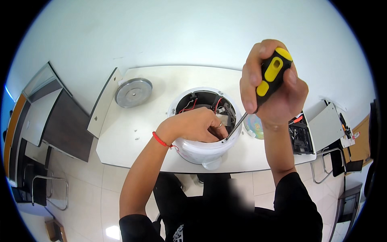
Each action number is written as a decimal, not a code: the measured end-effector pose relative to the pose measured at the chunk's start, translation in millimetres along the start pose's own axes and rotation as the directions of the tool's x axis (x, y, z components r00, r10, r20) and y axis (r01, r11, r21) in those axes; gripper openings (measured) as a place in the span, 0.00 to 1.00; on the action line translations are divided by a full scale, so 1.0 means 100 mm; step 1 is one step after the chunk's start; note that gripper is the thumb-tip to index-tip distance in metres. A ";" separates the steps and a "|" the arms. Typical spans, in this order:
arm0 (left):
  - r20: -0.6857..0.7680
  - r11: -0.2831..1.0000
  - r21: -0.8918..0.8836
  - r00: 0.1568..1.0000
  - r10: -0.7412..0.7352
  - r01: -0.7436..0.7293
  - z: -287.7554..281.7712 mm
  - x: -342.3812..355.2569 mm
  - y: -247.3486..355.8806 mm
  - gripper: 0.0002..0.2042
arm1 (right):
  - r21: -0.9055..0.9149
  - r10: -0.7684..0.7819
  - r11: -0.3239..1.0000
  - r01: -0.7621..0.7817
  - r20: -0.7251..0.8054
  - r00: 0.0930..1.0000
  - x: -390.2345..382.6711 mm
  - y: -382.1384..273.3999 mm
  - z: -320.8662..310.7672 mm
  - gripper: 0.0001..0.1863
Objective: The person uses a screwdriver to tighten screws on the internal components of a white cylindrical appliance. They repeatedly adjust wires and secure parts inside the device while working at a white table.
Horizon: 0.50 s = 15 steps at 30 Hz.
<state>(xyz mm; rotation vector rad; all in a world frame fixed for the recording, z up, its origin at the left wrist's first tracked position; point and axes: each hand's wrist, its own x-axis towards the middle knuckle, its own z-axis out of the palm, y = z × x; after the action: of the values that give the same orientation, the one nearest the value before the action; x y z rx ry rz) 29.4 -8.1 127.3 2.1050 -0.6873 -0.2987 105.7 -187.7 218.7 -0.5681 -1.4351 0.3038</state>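
Observation:
A white round appliance housing (201, 150), which looks like an upturned rice cooker, stands open at the table's near edge. Red wires (188, 108) and dark parts show inside it. My right hand (278, 86) is raised and wrapped round the black and yellow handle of a screwdriver (271, 76). The shaft slants down to the left, its tip at the housing's near right rim. My left hand (200, 125) bends over the opening, its curled fingers inside by that rim, near the tip. What these fingers hold, if anything, is hidden.
The white table (121, 151) carries a grey metal disc (134, 92) at the left and small screws (136, 138) left of the housing. An iridescent disc (254, 125) lies behind my right forearm. A black tool case (301, 139) is at the right edge. Chairs stand at both sides.

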 end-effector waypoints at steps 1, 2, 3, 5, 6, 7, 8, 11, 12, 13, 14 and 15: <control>-0.002 1.000 0.002 1.000 -0.007 0.007 0.00 0.00 0.01 0.15 | -0.039 -0.023 0.999 0.021 -0.056 0.998 -0.01 -0.02 0.06 0.21; -0.003 1.000 0.004 1.000 -0.013 0.013 0.00 0.00 0.01 0.15 | -0.081 -0.055 0.995 0.049 -0.071 0.996 0.00 -0.03 0.07 0.20; -0.003 1.000 0.002 1.000 -0.025 0.025 0.00 -0.01 0.01 0.16 | -0.119 -0.087 0.990 0.077 -0.084 0.993 0.00 -0.04 0.08 0.20; -0.003 0.999 -0.001 0.999 -0.048 0.048 0.01 -0.01 -0.01 0.16 | -0.159 -0.141 0.978 0.132 -0.047 0.989 0.02 -0.03 0.08 0.17; 0.000 0.999 0.004 0.999 -0.044 0.044 0.01 -0.01 -0.01 0.16 | -0.169 -0.156 0.975 0.147 -0.040 0.987 0.03 -0.04 0.09 0.16; 0.003 0.999 0.009 0.999 -0.039 0.039 0.01 0.00 -0.01 0.16 | -0.163 -0.122 0.981 0.109 -0.076 0.990 0.00 -0.05 0.13 0.18; 0.006 0.999 0.013 0.999 -0.035 0.035 0.00 0.00 -0.01 0.15 | -0.155 -0.088 0.985 0.070 -0.113 0.990 -0.02 -0.06 0.16 0.19; -0.012 0.999 0.036 0.999 -0.035 0.036 0.02 0.00 0.00 0.15 | -0.193 -0.073 0.980 0.057 -0.073 0.995 -0.03 -0.05 0.12 0.27; -0.015 0.999 0.034 0.999 -0.038 0.038 0.02 0.00 -0.01 0.15 | -0.152 -0.085 0.985 0.079 -0.034 0.996 -0.03 -0.03 0.10 0.31; -0.017 0.999 0.031 0.999 -0.041 0.041 0.02 -0.01 -0.02 0.15 | -0.109 -0.099 0.989 0.099 0.006 0.995 -0.02 -0.02 0.09 0.34; -0.021 0.999 0.029 0.999 -0.044 0.045 0.02 -0.02 -0.02 0.15 | -0.126 -0.079 0.989 0.076 -0.018 0.997 -0.06 -0.05 0.09 0.36; -0.016 0.999 0.026 0.999 -0.034 0.035 0.02 -0.02 0.00 0.15 | -0.106 -0.076 0.992 0.074 -0.018 0.997 -0.06 -0.06 0.09 0.36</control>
<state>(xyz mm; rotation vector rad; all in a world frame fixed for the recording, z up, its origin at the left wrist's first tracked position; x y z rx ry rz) 27.6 -8.1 126.1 2.1436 -0.6494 -0.2935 94.7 -194.5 216.9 -0.5992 -1.4537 0.1625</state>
